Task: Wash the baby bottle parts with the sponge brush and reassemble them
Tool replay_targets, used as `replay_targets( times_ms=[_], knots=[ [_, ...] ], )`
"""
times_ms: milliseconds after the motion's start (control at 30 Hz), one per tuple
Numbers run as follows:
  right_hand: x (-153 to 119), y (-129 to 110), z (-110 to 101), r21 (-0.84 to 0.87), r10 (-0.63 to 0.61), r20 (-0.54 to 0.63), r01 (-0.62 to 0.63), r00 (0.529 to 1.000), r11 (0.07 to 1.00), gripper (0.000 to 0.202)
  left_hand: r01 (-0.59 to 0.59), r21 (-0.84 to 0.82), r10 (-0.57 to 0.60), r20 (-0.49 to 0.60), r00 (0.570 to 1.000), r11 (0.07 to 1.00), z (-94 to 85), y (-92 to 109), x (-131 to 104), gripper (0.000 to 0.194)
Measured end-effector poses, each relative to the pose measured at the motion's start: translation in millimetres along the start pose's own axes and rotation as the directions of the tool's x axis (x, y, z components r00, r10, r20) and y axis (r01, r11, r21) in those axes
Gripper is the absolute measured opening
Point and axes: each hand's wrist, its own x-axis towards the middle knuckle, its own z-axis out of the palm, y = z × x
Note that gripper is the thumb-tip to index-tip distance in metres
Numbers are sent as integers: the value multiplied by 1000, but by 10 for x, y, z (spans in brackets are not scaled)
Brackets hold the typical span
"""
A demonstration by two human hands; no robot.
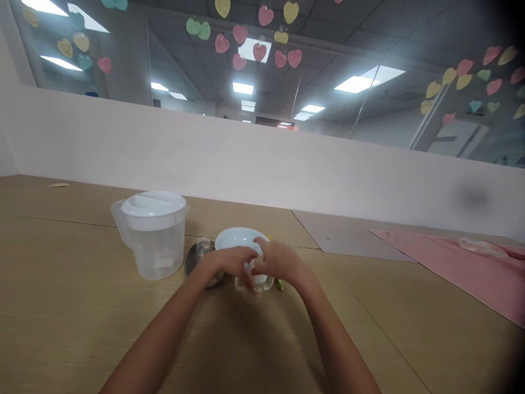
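Both of my hands meet over a small clear cup with side handles [253, 295] that stands on the wooden table. My left hand [235, 262] has its fingers bent down around the cup's top from the left. Coming from the right, my right hand [283, 261] has curled fingers at a small pale piece [260, 259] on top of the cup. The fingers hide much of the cup's top. Behind the hands sits a white bowl [235, 236]. A dark round tray [191, 262] with a small clear cup [203, 246] lies left of my left hand.
A large translucent pitcher with a white lid [158, 241] stands to the left. Something green [279, 284] lies beside the handled cup. At the right is a pink cloth [451, 268] with a clear plastic bag [482, 247]. A white wall [246, 158] bounds the table's back.
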Motion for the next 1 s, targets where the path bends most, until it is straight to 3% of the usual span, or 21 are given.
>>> replay_targets(
  times_ms=[33, 133, 233, 333, 467, 600, 667, 733, 833, 900, 1000],
  knots=[
    [-4, 16, -9, 12, -1, 4, 1, 1000, 1000, 54, -24, 2, 24, -10, 1000, 1000, -81, -69, -35, 73],
    [-32, 39, -54, 41, -6, -6, 6, 1000, 999, 59, 42, -13, -44, -235, 971, 999, -302, -354, -98, 71],
    [-71, 50, -103, 65, 19, -38, -17, 999, 998, 58, 321, 150, -223, -454, 863, 935, -334, -630, -66, 53],
    [-107, 58, -131, 69, 44, -48, -40, 998, 997, 55, 558, 245, -379, -518, 767, 793, -141, -790, 12, 36],
    [-133, 62, -146, 72, 44, -25, -42, 999, 997, 52, 618, 233, -445, -512, 735, 751, 61, -791, 56, 29],
    [-152, 74, -171, 75, 57, -73, -52, 996, 996, 46, 626, 227, -418, -572, 706, 746, -144, -483, -51, 30],
    [-175, 85, -193, 108, 48, -131, -34, 990, 994, 45, 530, 191, -281, -677, 681, 826, -289, -204, -162, 34],
    [-210, 97, -219, 176, 8, -186, 25, 983, 984, 52, 251, 158, -80, -677, 731, 955, -363, 103, -279, 40],
    [-264, 121, -247, 280, -100, -216, 159, 971, 947, 61, -87, 43, 96, -535, 839, 995, -307, 458, -385, 40],
    [-280, 137, -246, 313, -161, -190, 215, 969, 925, 54, -195, 13, 182, -427, 886, 981, -211, 556, -377, 35],
    [-253, 158, -212, 311, -165, -129, 198, 978, 930, 39, -239, 9, 228, -348, 909, 971, -85, 527, -270, 30]
  ],
)
